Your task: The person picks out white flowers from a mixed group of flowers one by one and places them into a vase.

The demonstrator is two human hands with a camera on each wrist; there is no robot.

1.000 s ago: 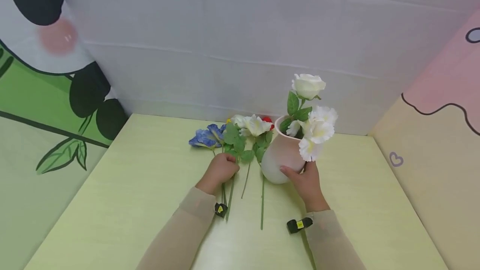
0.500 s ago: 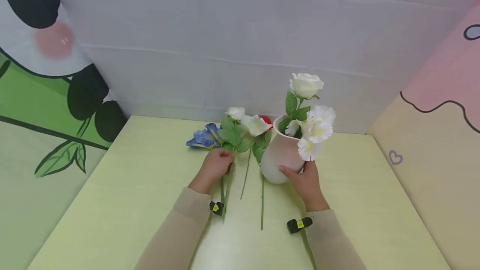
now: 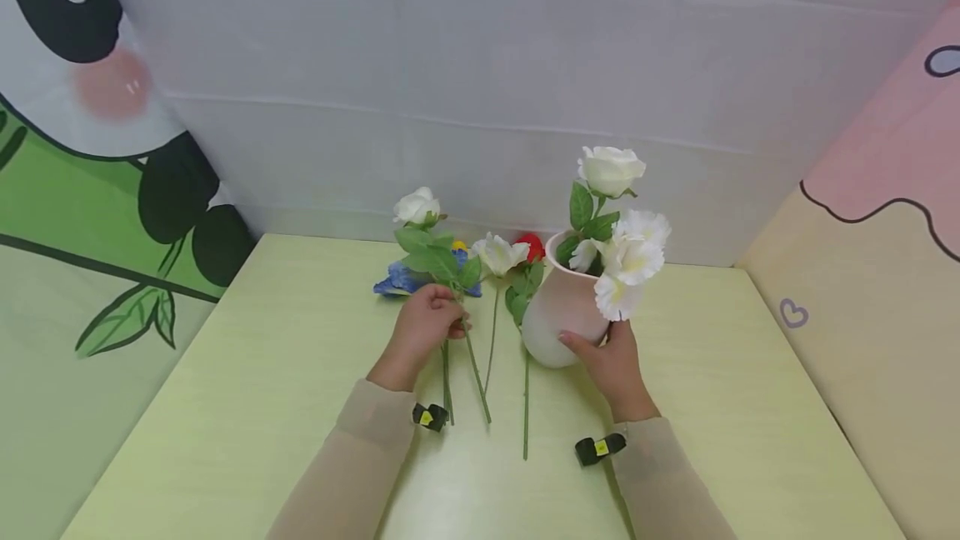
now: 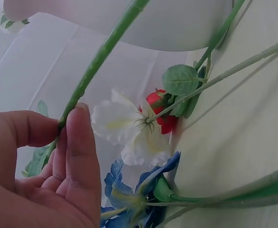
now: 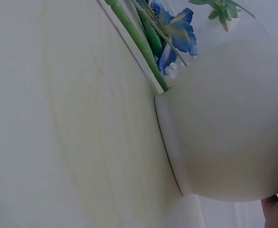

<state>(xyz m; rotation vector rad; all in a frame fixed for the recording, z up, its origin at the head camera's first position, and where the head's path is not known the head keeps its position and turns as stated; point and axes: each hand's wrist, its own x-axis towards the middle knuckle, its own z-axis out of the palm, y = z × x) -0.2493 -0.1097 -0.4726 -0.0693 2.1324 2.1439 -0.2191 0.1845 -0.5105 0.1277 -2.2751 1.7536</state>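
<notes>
My left hand pinches the green stem of a white rose between thumb and fingers, raised off the table. The rose head leans up and to the left. My right hand grips the lower right side of a pale pink and white vase. In the vase stand a white rose and a ruffled white flower that hangs over the rim. In the right wrist view the vase hides most of that hand.
On the table between the hands lie a blue flower, a white flower and a red flower, stems toward me. A bit of yellow flower shows behind. A grey cloth wall closes the back.
My left hand has lifted the white rose out of the pile and moved it left, its stem now slanting the other way. The right hand and vase have stayed put.
</notes>
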